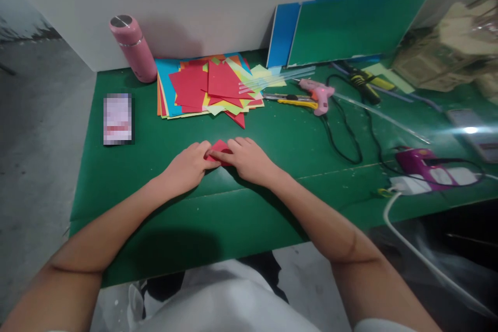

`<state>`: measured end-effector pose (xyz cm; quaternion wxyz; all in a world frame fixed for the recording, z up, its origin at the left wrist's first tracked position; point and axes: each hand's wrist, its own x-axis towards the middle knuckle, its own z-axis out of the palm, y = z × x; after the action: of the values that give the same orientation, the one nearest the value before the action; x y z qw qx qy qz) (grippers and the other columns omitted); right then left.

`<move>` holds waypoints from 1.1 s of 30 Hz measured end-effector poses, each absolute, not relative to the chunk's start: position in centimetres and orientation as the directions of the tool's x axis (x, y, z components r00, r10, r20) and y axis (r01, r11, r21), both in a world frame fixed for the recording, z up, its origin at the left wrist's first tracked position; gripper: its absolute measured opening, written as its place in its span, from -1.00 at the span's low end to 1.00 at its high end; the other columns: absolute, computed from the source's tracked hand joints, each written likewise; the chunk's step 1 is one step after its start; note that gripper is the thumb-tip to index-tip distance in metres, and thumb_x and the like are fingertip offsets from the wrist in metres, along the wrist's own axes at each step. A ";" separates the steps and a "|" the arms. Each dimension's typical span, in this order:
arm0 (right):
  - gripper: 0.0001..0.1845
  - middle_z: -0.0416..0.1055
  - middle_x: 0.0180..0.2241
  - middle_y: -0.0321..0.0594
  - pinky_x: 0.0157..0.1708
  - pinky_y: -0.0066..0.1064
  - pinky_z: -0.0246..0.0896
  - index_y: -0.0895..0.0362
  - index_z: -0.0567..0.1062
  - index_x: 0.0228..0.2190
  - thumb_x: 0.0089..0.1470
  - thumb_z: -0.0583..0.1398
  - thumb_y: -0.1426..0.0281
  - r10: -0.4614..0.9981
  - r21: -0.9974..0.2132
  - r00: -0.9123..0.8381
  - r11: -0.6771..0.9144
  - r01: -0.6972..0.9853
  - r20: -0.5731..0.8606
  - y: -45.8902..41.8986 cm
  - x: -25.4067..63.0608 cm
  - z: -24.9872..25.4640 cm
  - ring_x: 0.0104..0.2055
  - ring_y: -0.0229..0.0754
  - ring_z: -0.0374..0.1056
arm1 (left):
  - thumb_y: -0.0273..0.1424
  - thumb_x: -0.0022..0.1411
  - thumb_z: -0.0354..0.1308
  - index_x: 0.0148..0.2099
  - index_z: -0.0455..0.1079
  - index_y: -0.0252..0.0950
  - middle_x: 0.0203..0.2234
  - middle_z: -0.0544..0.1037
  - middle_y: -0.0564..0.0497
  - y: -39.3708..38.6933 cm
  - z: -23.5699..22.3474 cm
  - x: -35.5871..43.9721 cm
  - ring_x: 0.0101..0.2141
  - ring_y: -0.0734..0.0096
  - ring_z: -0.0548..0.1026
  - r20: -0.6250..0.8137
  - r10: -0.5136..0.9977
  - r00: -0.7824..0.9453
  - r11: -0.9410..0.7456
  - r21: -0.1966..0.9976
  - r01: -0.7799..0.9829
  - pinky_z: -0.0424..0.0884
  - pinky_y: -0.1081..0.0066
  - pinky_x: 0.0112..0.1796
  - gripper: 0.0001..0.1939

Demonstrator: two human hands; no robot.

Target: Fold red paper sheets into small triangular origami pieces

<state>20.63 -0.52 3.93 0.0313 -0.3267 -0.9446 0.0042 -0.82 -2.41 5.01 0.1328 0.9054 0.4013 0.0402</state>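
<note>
A small folded piece of red paper (221,146) lies on the green tabletop between my two hands. My left hand (190,164) is closed on its left edge, thumb reaching over the front. From the other side my right hand (249,160) grips the paper, with a thumb or finger laid across it. Parts of the paper are hidden under my fingers. Just beyond my hands lies a stack of coloured paper sheets (171,106), with loose red pieces (190,85) on top.
A pink bottle (134,49) and a blurred-out flat item (118,119) stand at left. To the right are a pink glue gun (319,96) with its cord, a yellow cutter (298,104), clear glue sticks (272,80) and a power strip (412,185). Green boards (350,31) lean at the back.
</note>
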 end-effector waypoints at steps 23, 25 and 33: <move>-0.62 0.46 -0.24 -0.05 -0.30 -0.33 0.18 0.21 0.54 -0.08 0.19 0.21 0.21 0.653 -0.289 -0.750 0.741 0.606 0.101 -0.3 23.1 4.0 -0.26 -0.11 0.34 | -0.53 0.28 -0.01 -0.14 0.55 -0.25 -0.14 0.54 -0.07 0.9 5.2 -0.2 -0.17 0.27 0.49 0.237 0.781 0.578 -0.623 0.373 0.688 0.42 0.30 -0.17 -0.70; -0.65 0.46 -0.26 -0.06 -0.33 -0.34 0.15 0.22 0.55 -0.11 0.19 0.21 0.24 0.678 -0.242 -0.730 0.725 0.644 0.085 -0.4 23.0 4.0 -0.30 -0.13 0.33 | -0.54 0.31 -0.04 -0.05 0.51 -0.32 -0.13 0.54 -0.13 2.7 5.3 1.1 -0.13 0.24 0.47 0.336 0.728 0.597 -0.684 0.314 0.658 0.40 0.27 -0.12 -0.68; -0.63 0.42 -0.39 -0.07 -0.45 -0.33 -0.05 0.26 0.57 -0.22 0.22 0.13 0.21 0.745 -0.017 -0.664 0.666 0.745 0.061 -1.1 22.7 4.0 -0.41 -0.16 0.27 | -0.64 0.26 -0.03 0.00 0.49 -0.22 -0.04 0.56 -0.04 10.1 3.5 6.0 -0.03 0.21 0.38 0.213 0.340 0.916 -0.939 0.133 0.318 0.27 0.22 -0.05 -0.61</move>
<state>22.71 -1.14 3.97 0.0315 -0.4084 -0.9122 -0.0048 6.01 10.10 3.51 0.0478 0.9776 0.1681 0.1169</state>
